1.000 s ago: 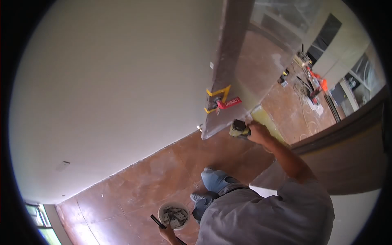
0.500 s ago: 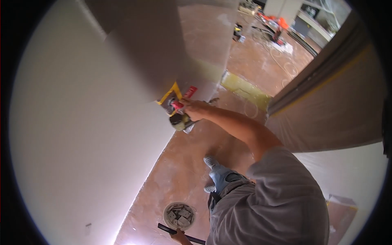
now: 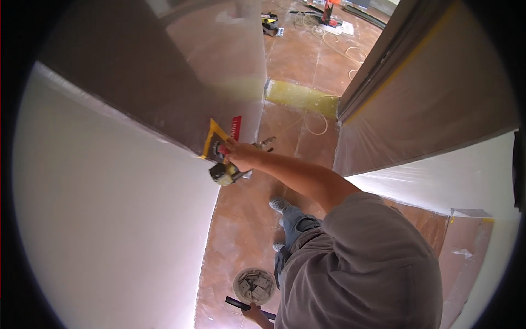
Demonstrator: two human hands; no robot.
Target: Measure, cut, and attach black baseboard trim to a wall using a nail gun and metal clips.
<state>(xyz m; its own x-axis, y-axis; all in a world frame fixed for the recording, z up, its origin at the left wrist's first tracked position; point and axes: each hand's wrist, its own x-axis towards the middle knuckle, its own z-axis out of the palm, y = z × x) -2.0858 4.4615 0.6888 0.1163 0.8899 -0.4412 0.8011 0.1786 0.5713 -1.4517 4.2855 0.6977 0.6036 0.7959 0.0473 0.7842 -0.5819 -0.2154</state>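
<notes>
Head: drill [image 3: 222, 175] in right hand [image 3: 240, 156], bar [image 3: 236, 303] in left hand [image 3: 253, 313].

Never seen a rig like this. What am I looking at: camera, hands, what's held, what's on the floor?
There's no robot: one fisheye camera on a person's head looks down at their own body, so edges bend and the rim goes black. The arm reaching across the middle ends in the right hand, gripping a yellow-and-black power tool beside yellow tape and a red tag on a dark panel. Near the bottom, the left hand holds a black bar by a round bucket of flat, greyish pieces; whether it also carries the bucket is unclear. On the reddish-brown floor lies a thin, pale cord.
</notes>
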